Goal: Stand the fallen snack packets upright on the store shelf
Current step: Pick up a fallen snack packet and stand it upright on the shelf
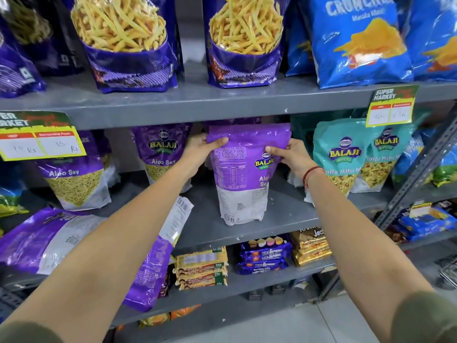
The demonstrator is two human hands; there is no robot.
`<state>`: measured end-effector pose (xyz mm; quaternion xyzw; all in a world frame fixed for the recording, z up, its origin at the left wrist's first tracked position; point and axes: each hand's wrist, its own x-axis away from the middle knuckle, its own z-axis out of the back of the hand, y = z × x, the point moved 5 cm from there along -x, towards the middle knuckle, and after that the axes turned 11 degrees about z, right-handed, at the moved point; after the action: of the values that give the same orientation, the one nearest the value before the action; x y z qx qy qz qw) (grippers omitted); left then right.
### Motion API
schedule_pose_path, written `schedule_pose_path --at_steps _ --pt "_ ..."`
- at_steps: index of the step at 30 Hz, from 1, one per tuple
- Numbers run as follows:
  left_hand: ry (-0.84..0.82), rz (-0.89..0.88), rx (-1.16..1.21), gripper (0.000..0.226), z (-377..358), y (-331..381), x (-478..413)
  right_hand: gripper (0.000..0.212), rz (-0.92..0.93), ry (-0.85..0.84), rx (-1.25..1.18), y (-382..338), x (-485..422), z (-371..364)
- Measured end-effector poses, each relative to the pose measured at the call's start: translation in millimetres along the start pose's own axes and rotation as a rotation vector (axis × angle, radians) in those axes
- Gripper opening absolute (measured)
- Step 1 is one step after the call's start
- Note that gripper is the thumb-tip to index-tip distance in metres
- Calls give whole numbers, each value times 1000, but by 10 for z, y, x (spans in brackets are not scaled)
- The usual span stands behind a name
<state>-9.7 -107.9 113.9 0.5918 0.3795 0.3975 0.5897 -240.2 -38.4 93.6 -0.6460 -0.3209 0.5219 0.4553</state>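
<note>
A purple and white Aloo Sev packet [241, 179] stands upright on the grey middle shelf [284, 216], back side facing me. My left hand [201, 149] pinches its top left corner and my right hand [288, 154] grips its upper right edge. Two more purple Aloo Sev packets lie fallen at the left: one flat on the shelf [47, 238], another [158, 258] hanging over the shelf's front edge under my left forearm. Upright Aloo Sev packets [79, 179] [162, 154] stand behind.
Teal Khatta Mitha packets [341, 154] stand right of the held packet. The upper shelf holds purple stick-snack bags [244, 43] and blue chips bags [358, 40]. Biscuit packs [263, 254] fill the lower shelf. Price tags [39, 137] [390, 107] hang from the upper shelf edge.
</note>
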Motion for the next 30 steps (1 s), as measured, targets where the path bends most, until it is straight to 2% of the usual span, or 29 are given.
schedule_pose_path --at_steps 4,7,12,15,17,19,21,24,30 --pt "15 -4 -20 5 28 -2 -29 24 -10 10 -22 -68 -25 13" --pt "43 -38 4 6 47 -22 5 40 -15 9 -82 -70 12 -32" --pt "294 -109 -90 24 120 -357 157 49 -68 38 -164 184 126 -57" --pt "495 -132 -140 38 18 -812 451 29 -142 35 -111 434 289 -128" --pt "570 -138 -190 32 -120 -1174 665 12 -157 44 -71 567 386 -162" --pt "540 -102 -264 27 -313 -1477 819 7 -162 56 -34 648 457 -188" --pt "443 -51 -322 37 -539 -1674 917 3 -161 77 9 672 516 -201" --pt "404 -12 -367 62 -771 -1749 980 6 -113 154 56 709 598 -189" --pt "272 88 -380 119 -919 -1731 794 29 57 365 234 643 942 -354"
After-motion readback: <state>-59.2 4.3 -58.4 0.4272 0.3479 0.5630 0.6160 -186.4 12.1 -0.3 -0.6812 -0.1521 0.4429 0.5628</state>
